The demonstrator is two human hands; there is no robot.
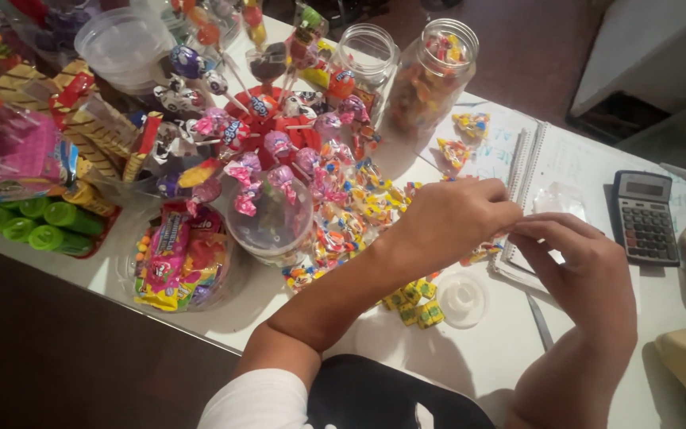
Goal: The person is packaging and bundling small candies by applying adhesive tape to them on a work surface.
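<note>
My left hand (450,216) reaches across the table from the lower left, fingers curled shut. My right hand (585,266) comes in from the lower right, and its fingertips meet the left hand's over the spiral notebook (527,163). Both hands pinch the near edge of a small clear plastic bag (559,199) that lies on the open page. The exact grip is hidden behind the knuckles. Yellow wrapped candies (416,300) and a small clear round lid (462,298) lie just below my left wrist.
A grey calculator (645,216) sits right of the notebook. Two clear jars (432,73) with candies stand at the back. Lollipops on a red stand (267,119), a clear bowl (271,222), green tubes (29,224) and a candy-filled container (180,258) crowd the left.
</note>
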